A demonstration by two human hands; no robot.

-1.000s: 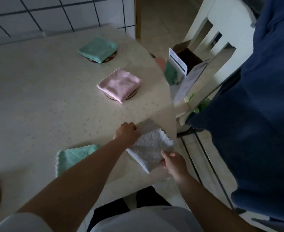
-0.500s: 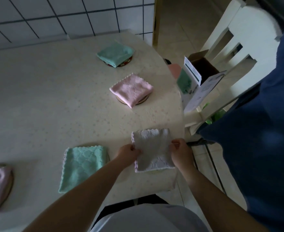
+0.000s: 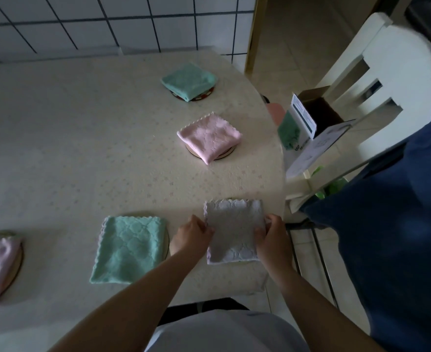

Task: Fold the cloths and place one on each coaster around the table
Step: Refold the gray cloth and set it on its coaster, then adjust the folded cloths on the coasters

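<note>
Both the left hand (image 3: 193,235) and right hand (image 3: 272,233) pinch the side edges of the folded grey cloth (image 3: 234,229) lying near the table (image 3: 82,148) edge, seemingly over a mostly hidden coaster.

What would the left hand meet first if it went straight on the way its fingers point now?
The left hand points right, so it would push straight into the grey cloth it already holds, with the right hand at the far edge.
</note>
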